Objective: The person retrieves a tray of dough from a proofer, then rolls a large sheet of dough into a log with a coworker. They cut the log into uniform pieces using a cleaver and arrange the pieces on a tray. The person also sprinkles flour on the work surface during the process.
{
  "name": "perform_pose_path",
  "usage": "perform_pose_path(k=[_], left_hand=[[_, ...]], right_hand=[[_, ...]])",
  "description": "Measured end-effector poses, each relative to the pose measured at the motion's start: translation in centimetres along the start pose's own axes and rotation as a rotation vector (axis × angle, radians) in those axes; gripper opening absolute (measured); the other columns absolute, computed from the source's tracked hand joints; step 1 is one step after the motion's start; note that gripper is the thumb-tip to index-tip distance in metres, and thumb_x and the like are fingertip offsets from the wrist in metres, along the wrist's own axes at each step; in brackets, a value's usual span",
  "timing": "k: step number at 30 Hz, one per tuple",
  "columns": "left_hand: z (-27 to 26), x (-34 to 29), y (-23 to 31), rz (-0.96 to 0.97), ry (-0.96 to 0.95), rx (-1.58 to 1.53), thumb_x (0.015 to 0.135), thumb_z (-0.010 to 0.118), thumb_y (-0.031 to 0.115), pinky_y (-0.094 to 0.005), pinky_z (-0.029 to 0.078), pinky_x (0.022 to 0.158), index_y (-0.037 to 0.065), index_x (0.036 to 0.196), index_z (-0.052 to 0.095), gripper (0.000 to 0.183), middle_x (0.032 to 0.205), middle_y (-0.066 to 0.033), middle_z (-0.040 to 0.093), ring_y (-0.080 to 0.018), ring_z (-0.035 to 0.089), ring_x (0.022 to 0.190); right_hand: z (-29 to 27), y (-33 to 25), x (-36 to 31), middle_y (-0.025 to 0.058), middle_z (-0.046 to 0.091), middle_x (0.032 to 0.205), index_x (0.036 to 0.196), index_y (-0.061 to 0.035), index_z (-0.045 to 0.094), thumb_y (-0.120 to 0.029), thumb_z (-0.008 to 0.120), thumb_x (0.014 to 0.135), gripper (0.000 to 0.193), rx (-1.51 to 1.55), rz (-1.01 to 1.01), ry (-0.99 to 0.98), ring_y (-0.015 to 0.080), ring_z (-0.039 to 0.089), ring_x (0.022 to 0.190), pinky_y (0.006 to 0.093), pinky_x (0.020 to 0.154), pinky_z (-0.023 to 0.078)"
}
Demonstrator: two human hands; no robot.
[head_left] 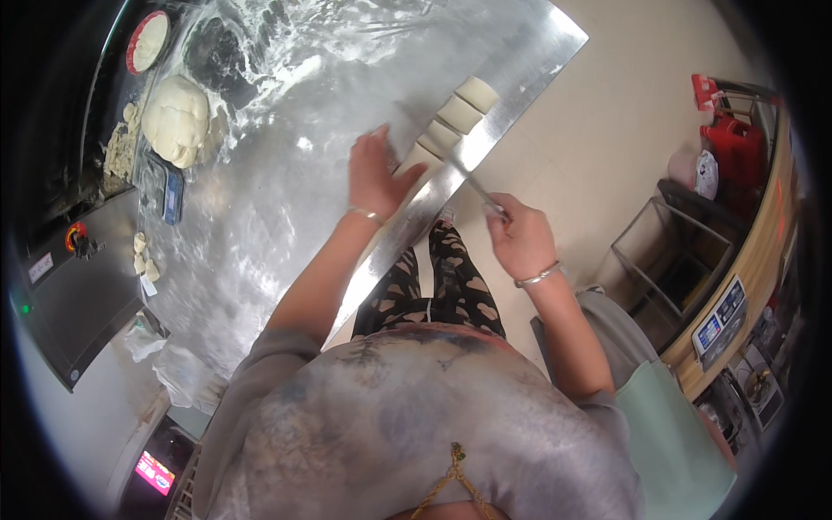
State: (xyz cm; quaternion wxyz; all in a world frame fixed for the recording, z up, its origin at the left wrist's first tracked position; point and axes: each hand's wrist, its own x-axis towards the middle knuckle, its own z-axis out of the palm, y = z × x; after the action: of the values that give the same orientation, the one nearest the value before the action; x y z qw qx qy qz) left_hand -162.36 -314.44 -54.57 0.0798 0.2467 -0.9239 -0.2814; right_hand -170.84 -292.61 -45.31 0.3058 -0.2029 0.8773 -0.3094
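A row of cut dough pieces lies along the right edge of the floury metal table. Nearest me in that row is the end piece of dough. My right hand is wrapped round the handle of a knife, held just off the table's edge. The blade points up and left, its tip at the dough where two pieces meet. On the left side of the row, my left hand has its fingers spread and its thumb stretched toward the end piece. Whether the thumb touches the dough I cannot tell.
At the far left of the table are a large dough lump, a red-rimmed bowl of flour, a phone and small dough scraps. A machine borders the table. To the right stand a metal frame and a pale green chair.
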Motion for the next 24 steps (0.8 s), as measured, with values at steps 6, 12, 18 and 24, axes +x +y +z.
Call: perform_pose_path(k=[6, 12, 18, 24], left_hand=[[-2.6, -5.5, -2.5, -0.266, -0.186, -0.244, 0.073, 0.079, 0.020, -0.0415, 0.048, 0.083, 0.002, 0.108, 0.060, 0.044, 0.105, -0.0149, 0.060, -0.0337, 0.058, 0.096], [-1.4, -6.3, -1.9, -0.047, -0.067, -0.244, 0.076, 0.077, 0.016, -0.0394, 0.050, 0.077, 0.001, 0.102, 0.059, 0.035, 0.100, -0.0143, 0.058, -0.0333, 0.058, 0.090], [-1.8, -6.2, -1.7, -0.087, -0.100, -0.253, 0.075, 0.076, 0.018, -0.0396, 0.051, 0.083, 0.001, 0.109, 0.060, 0.041, 0.106, -0.0155, 0.059, -0.0349, 0.059, 0.098], [-1.9, -5.9, -1.6, -0.094, -0.154, -0.204, 0.077, 0.073, 0.018, -0.0427, 0.048, 0.090, 0.000, 0.116, 0.059, 0.046, 0.114, -0.0187, 0.058, -0.0376, 0.057, 0.105]], right_hand=[[2.5, -3.4, 0.5, 0.0180, 0.067, 0.073, 0.105, -0.0053, 0.066, -0.021, 0.064, 0.088, 0.023, -0.165, -0.099, -0.121, 0.0374, 0.066, 0.073, 0.0451, 0.067, 0.051], [4.0, -4.2, 0.9, 0.0185, 0.068, 0.076, 0.107, -0.0056, 0.066, -0.025, 0.063, 0.089, 0.026, -0.232, -0.032, -0.144, 0.0379, 0.065, 0.074, 0.0455, 0.068, 0.051], [4.8, -3.5, 1.0, 0.0185, 0.068, 0.076, 0.105, -0.0055, 0.066, -0.025, 0.063, 0.089, 0.025, -0.278, -0.020, -0.125, 0.0381, 0.066, 0.074, 0.0463, 0.068, 0.052], [5.4, -3.3, 1.6, 0.0193, 0.067, 0.076, 0.098, -0.0014, 0.060, -0.019, 0.061, 0.088, 0.021, -0.345, 0.007, -0.162, 0.0388, 0.066, 0.072, 0.0477, 0.066, 0.052]])
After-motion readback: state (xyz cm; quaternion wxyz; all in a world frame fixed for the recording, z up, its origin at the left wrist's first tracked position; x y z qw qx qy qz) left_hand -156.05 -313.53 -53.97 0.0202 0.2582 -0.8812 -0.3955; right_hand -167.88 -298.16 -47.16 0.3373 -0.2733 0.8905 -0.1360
